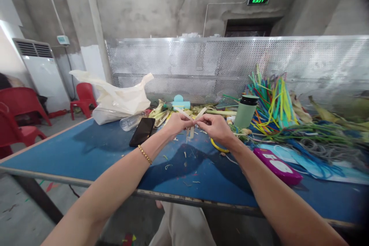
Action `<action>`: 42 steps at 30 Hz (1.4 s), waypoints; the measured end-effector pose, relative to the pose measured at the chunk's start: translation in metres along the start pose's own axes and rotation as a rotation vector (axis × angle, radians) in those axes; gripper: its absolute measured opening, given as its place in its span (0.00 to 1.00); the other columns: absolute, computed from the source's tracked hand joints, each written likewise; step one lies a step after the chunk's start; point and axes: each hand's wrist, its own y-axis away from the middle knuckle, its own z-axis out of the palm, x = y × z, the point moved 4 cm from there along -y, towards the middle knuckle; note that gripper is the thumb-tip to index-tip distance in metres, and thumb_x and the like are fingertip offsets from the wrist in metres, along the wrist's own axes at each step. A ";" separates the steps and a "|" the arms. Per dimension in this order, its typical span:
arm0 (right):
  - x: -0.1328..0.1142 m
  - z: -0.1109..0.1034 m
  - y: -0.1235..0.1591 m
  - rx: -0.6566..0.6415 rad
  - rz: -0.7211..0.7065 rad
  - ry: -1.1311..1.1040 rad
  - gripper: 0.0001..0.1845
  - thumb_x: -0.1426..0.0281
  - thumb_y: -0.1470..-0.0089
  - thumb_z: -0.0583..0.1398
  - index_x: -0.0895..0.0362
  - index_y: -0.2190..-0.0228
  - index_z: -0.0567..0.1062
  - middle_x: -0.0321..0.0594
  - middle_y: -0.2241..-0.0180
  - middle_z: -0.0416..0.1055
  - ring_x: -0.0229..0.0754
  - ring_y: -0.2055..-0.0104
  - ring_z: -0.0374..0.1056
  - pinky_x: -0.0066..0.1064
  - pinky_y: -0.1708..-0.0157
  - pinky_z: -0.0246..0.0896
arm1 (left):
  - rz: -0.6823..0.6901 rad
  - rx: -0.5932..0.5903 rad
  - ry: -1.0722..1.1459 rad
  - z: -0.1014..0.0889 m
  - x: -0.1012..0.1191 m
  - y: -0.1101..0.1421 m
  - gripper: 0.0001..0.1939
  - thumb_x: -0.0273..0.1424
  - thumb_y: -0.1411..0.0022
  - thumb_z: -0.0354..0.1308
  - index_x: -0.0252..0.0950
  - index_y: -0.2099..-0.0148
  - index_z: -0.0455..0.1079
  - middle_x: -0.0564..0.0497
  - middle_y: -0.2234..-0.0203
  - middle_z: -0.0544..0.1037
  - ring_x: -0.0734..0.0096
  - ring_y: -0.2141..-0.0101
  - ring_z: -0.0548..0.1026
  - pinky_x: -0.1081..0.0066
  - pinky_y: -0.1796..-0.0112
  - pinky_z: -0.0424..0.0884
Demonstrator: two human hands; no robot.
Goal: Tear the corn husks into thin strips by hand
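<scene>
Above the blue table [98,153], my left hand [179,123] and my right hand [216,126] meet, fingertips almost touching. Both pinch pale flat strips [201,113] that look like dried corn husk. The strips cross at the fingertips; two ends stick up and one hangs down below. Exactly how they are joined is too small to make out. A yellow ring [218,147] lies under my right wrist, and a black phone [142,131] is left of my left hand. Small husk scraps [168,166] are scattered on the table beneath.
At the left stand a white plastic bag [121,98] and a clear bottle [131,122]. Behind my hands are loose husks [159,114] and a light-blue roll [181,105]. To the right are a green tumbler [246,111], colourful strips [278,102], cords [314,150] and a magenta pack [278,166].
</scene>
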 end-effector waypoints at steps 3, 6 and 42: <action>0.000 0.000 0.000 0.004 0.014 0.008 0.13 0.64 0.50 0.59 0.59 0.78 0.76 0.38 0.80 0.71 0.37 0.77 0.62 0.29 0.75 0.53 | 0.022 -0.006 0.002 0.001 0.005 0.001 0.07 0.29 0.53 0.66 0.28 0.73 0.75 0.52 0.81 0.73 0.78 0.78 0.65 0.74 0.74 0.60; 0.002 0.001 -0.001 -0.008 0.041 -0.051 0.14 0.63 0.50 0.59 0.60 0.78 0.76 0.38 0.80 0.70 0.37 0.77 0.60 0.29 0.76 0.52 | 0.038 -0.029 0.022 0.002 0.009 0.004 0.06 0.27 0.51 0.64 0.28 0.74 0.75 0.51 0.82 0.73 0.79 0.79 0.65 0.74 0.74 0.59; 0.012 -0.003 -0.002 -0.030 0.237 -0.320 0.10 0.65 0.60 0.63 0.62 0.79 0.74 0.37 0.80 0.68 0.35 0.77 0.60 0.28 0.76 0.53 | -0.017 -0.205 0.050 0.009 0.004 0.006 0.08 0.30 0.57 0.68 0.29 0.74 0.75 0.51 0.82 0.72 0.78 0.79 0.64 0.73 0.74 0.58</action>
